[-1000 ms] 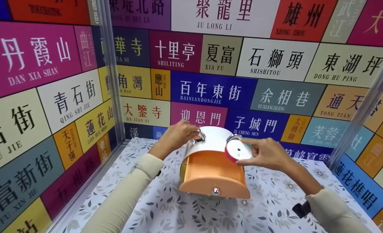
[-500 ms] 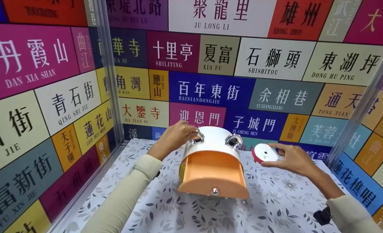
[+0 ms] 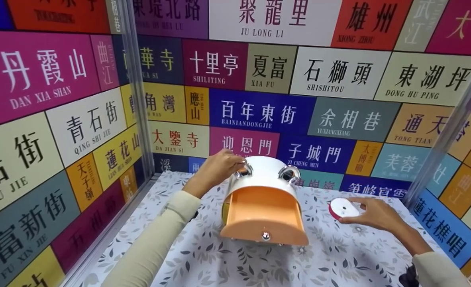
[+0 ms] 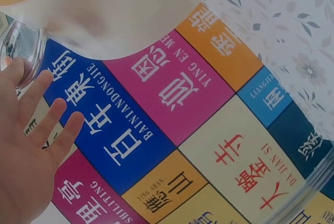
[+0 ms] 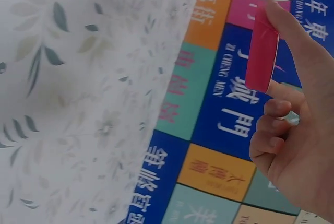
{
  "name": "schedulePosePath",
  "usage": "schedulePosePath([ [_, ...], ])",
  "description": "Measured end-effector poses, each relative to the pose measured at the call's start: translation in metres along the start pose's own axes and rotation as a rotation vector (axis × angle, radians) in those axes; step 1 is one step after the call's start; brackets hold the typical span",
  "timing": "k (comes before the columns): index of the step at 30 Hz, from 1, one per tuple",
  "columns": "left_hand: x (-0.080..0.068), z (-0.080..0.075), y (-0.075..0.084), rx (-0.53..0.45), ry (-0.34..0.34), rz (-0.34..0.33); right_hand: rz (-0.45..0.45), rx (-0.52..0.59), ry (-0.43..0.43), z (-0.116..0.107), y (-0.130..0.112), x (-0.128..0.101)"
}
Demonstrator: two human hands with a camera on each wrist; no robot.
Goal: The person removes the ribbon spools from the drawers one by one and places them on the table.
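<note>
A white, round-topped box (image 3: 265, 173) with two chrome rings on top stands on the table. Its orange drawer (image 3: 261, 215), with a small chrome knob, is pulled out and shows nothing inside. My left hand (image 3: 221, 165) is at the left chrome ring (image 3: 246, 170), fingertips on its outer side. Seen from the left wrist, the other fingers stretch away from that ring (image 4: 32, 51). Right of the box, my right hand (image 3: 377, 215) pinches a round white disc with a red rim (image 3: 344, 208) by its edge. The right wrist view shows the red rim (image 5: 262, 51) edge-on between thumb and forefinger.
A white cloth with grey leaf prints (image 3: 323, 255) covers the table. Behind it and to the left rise walls (image 3: 259, 107) of coloured panels with Chinese lettering. A clear upright post (image 3: 138, 87) stands at the back left corner, another (image 3: 446, 143) at the right.
My right hand has carried the disc away from the right chrome ring, rightward and then down toward the table. The left hand and the box have stayed put.
</note>
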State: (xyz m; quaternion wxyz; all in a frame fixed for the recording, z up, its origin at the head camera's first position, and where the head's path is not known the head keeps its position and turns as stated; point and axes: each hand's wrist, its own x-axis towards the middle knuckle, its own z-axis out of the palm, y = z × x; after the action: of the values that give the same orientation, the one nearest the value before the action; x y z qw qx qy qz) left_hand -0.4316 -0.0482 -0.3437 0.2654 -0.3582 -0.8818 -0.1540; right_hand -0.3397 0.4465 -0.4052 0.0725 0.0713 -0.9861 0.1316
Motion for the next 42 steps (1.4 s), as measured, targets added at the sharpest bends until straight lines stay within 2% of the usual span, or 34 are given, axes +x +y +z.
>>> schedulePosePath([
  [10, 0.0, 0.001, -0.001, 0.016, 0.002, 0.005, 0.126, 0.063, -0.154, 0.052, 0.039, -0.007],
  [18, -0.006, 0.005, -0.001, -0.012, -0.012, 0.013, 0.196, 0.135, -0.238, 0.088, 0.054, -0.017],
  [32, 0.001, -0.001, -0.002, 0.006, 0.011, 0.016, 0.089, 0.134, -0.204, 0.091, 0.064, -0.02],
  [42, -0.001, 0.0, -0.001, -0.001, 0.017, 0.034, 0.17, 0.152, -0.259, 0.099, 0.072, -0.022],
])
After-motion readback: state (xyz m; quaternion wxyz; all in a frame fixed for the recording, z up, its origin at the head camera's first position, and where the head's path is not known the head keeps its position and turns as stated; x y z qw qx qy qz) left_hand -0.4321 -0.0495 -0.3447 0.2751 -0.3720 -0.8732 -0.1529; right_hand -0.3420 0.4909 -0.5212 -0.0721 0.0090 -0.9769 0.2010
